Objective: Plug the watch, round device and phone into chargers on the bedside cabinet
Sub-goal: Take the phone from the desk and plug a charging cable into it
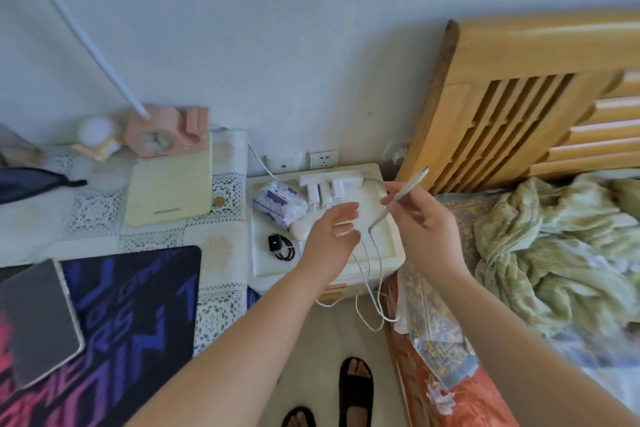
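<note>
On the white bedside cabinet (pixel 388 255), the watch (pixel 275 243) lies at the left beside a dark bead bracelet (pixel 289 250), with no cable visibly joined to it. Just right of it rests the round device (pixel 300 229); whether a cable meets it cannot be told. Behind them a power strip (pixel 330 180) carries three white chargers (pixel 325 192). The left hand (pixel 332 236) hovers over the surface, fingers apart and holding nothing. The right hand (pixel 420 218) is clamped on the phone (pixel 403 196), seen edge-on, a cable (pixel 375 274) hanging from its lower end. The phone seems plugged or nearly so; laying it down remains.
</note>
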`<state>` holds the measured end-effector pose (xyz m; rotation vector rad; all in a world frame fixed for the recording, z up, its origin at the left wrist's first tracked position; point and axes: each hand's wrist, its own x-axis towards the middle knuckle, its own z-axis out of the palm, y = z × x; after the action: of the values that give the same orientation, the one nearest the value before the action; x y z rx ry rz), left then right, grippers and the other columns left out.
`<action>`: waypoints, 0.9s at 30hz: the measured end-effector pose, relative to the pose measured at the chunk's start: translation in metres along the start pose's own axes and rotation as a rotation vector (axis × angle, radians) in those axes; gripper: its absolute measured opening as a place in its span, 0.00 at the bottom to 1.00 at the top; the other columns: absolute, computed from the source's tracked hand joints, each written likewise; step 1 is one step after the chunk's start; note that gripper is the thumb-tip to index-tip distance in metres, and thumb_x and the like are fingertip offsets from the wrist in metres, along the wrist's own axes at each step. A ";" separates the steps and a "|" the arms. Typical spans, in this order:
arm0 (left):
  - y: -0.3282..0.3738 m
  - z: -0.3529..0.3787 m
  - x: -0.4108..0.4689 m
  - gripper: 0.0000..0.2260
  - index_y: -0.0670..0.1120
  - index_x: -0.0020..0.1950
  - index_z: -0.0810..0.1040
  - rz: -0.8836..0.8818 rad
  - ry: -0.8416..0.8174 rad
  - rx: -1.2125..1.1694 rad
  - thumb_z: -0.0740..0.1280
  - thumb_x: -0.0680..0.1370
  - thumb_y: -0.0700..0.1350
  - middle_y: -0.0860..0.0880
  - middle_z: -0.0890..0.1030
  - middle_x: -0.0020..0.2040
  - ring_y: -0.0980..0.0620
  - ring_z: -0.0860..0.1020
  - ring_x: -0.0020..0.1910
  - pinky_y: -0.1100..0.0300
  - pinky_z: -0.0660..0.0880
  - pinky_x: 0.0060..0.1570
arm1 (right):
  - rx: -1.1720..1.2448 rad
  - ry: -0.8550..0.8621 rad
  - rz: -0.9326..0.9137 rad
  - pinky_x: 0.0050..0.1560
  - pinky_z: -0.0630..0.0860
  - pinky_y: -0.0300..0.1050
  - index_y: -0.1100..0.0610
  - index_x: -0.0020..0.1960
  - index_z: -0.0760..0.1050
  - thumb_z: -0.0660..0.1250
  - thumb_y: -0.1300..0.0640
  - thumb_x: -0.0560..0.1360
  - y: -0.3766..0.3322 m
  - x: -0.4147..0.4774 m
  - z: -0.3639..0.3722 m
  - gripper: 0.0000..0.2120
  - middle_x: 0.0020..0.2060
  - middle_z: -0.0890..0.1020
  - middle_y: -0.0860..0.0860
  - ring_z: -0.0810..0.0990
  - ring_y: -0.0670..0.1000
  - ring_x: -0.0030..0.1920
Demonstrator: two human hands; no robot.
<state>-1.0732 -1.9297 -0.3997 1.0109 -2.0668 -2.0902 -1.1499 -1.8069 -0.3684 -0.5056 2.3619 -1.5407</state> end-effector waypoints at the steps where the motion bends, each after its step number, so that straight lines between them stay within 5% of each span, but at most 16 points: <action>1: 0.007 -0.002 -0.007 0.19 0.50 0.63 0.74 0.033 -0.009 0.004 0.62 0.76 0.34 0.53 0.78 0.59 0.57 0.76 0.54 0.77 0.70 0.38 | 0.028 -0.005 -0.036 0.46 0.73 0.30 0.46 0.55 0.78 0.63 0.58 0.78 -0.015 -0.005 -0.003 0.11 0.45 0.83 0.38 0.80 0.38 0.48; 6: 0.035 -0.022 -0.044 0.17 0.49 0.62 0.76 0.103 -0.021 0.027 0.61 0.76 0.36 0.55 0.78 0.58 0.57 0.75 0.58 0.72 0.69 0.48 | 0.194 -0.049 -0.235 0.53 0.77 0.40 0.47 0.60 0.74 0.60 0.64 0.78 -0.091 -0.035 -0.008 0.16 0.43 0.81 0.44 0.80 0.45 0.51; 9: 0.042 -0.051 -0.065 0.15 0.48 0.61 0.78 0.103 0.063 0.052 0.61 0.76 0.38 0.58 0.78 0.53 0.57 0.76 0.56 0.66 0.71 0.50 | 0.308 -0.115 -0.270 0.49 0.76 0.42 0.53 0.61 0.74 0.57 0.68 0.78 -0.127 -0.048 -0.001 0.17 0.38 0.78 0.46 0.78 0.46 0.45; 15: 0.020 -0.149 -0.096 0.15 0.47 0.60 0.78 0.014 0.353 0.125 0.61 0.75 0.37 0.50 0.80 0.56 0.53 0.76 0.50 0.64 0.69 0.44 | 0.347 -0.260 -0.174 0.40 0.78 0.42 0.55 0.58 0.75 0.54 0.68 0.78 -0.161 -0.071 0.046 0.16 0.35 0.72 0.55 0.73 0.48 0.35; 20: -0.017 -0.219 -0.122 0.15 0.43 0.61 0.77 -0.098 0.587 0.118 0.62 0.75 0.36 0.47 0.80 0.57 0.51 0.76 0.55 0.61 0.69 0.56 | 0.285 -0.420 -0.065 0.29 0.71 0.36 0.49 0.57 0.76 0.55 0.54 0.81 -0.154 -0.094 0.116 0.12 0.31 0.69 0.52 0.69 0.46 0.29; 27: -0.069 -0.280 -0.152 0.16 0.44 0.62 0.76 -0.236 0.794 0.250 0.64 0.75 0.40 0.46 0.78 0.62 0.42 0.78 0.58 0.53 0.71 0.60 | 0.298 -0.672 0.091 0.36 0.78 0.37 0.53 0.52 0.78 0.58 0.58 0.80 -0.131 -0.116 0.212 0.10 0.34 0.75 0.50 0.75 0.47 0.32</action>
<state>-0.7969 -2.0998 -0.3726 1.8112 -1.8381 -1.1660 -0.9399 -1.9794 -0.3276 -0.6967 1.6008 -1.3673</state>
